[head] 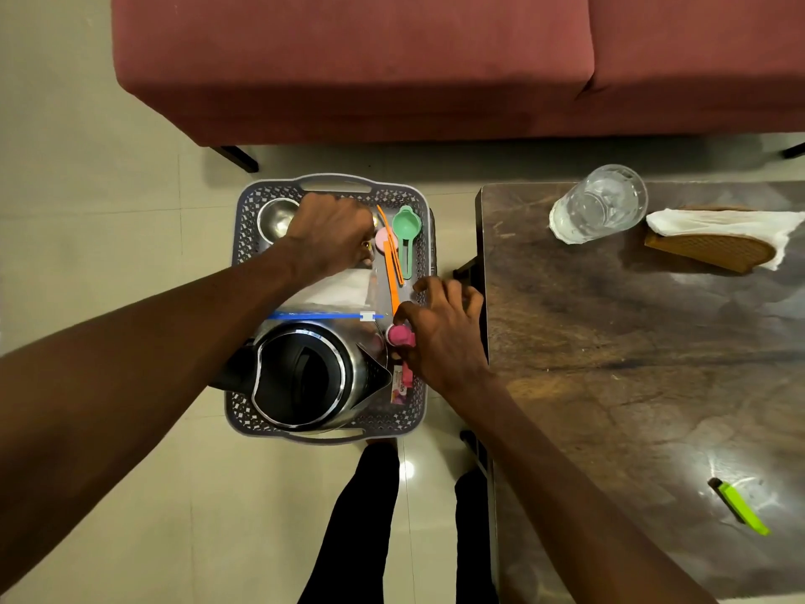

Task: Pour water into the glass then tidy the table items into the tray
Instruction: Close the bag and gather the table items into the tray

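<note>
Water-filled glass (599, 204) on table (631, 342); kettle (305, 377) in tray (248, 220)

1 head-worn wide-angle view, looking steeply down, close above the tray (244, 237), table (610, 342) at right

I count one grey tray (244, 237) as landmark; inside it: one kettle (305, 377), one steel bowl (274, 218), one green scoop (407, 231), one zip bag (335, 298); right of it, on one table (610, 342): one glass (599, 204), one green lighter (740, 507).
</note>
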Demonstrator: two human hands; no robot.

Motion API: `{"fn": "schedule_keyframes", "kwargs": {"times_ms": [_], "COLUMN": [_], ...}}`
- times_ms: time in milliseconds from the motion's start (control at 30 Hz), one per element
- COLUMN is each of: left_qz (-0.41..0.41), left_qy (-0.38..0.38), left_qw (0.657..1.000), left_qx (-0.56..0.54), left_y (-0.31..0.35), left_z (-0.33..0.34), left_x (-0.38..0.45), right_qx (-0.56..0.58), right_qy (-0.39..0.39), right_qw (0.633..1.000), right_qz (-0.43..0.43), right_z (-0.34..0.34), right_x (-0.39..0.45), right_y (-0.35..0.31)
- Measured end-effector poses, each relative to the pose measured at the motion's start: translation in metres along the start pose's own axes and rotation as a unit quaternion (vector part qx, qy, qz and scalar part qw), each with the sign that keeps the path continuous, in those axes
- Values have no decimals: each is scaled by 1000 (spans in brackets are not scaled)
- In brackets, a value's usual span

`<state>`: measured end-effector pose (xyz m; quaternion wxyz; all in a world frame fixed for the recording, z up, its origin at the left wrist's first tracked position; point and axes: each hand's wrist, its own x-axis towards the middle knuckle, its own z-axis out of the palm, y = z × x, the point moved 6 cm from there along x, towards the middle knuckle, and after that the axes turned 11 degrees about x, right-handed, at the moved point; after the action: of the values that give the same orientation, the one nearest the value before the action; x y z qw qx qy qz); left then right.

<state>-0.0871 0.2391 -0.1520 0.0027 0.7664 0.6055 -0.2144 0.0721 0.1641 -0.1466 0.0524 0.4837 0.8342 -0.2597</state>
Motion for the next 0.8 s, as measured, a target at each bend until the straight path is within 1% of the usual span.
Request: {"fn": "schedule_keyframes", "kwargs": {"times_ms": [100,300,400,533,600,667,767,800], "left_qz": [11,20,22,21,14,-13,-70,-77], "left_qy": [4,-3,-5,3,28,69,124,136], "left_qw": [1000,1000,1000,999,997,992,974,967], "left_qx": [-5,-4,-17,-39,-64,-105,-175,-202], "left_y": [1,0,1,1,1,4,20,32], "left_z": [-1,-1,-2,-9,-21,-41,-79,-93], "left_x": [1,0,-4,-8,-9,-7,-2,1], "right_qx": [-1,31,56,103,140,168,216,232], "right_qy": [-7,6,24,66,90,114,155,171], "right_qw": [1000,999,998,993,986,978,960,952], "right_qz": [-1,4,3,6,26,51,89,107], "right_z": [2,0,-3,-14,-23,-32,-46,-52], "right_x": [0,-4,-8,-15,-19,-25,-35,-42], "right_y": [0,2,5,14,24,36,59,70]}}
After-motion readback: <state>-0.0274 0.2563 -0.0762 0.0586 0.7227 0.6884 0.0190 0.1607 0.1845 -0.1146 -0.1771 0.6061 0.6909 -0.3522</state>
